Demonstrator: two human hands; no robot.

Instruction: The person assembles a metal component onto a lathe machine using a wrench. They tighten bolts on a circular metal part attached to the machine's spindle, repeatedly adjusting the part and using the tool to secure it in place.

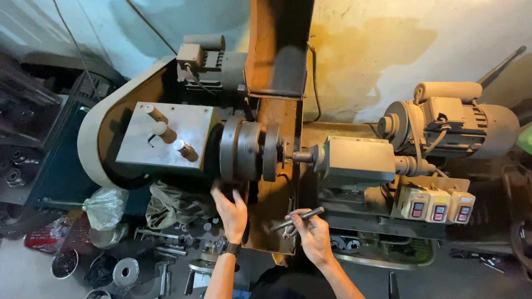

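Right hand (313,232) pinches a slim metal rod (297,218), tip aimed far-left at the chuck (246,150); left hand (230,209) cups the chuck's near edge, fingers spread, steadying it

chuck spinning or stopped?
Stopped, as far as one frame shows: the chuck looks sharp, not blurred, and the left hand reaches up to its lower edge. Right hand holds a metal rod.
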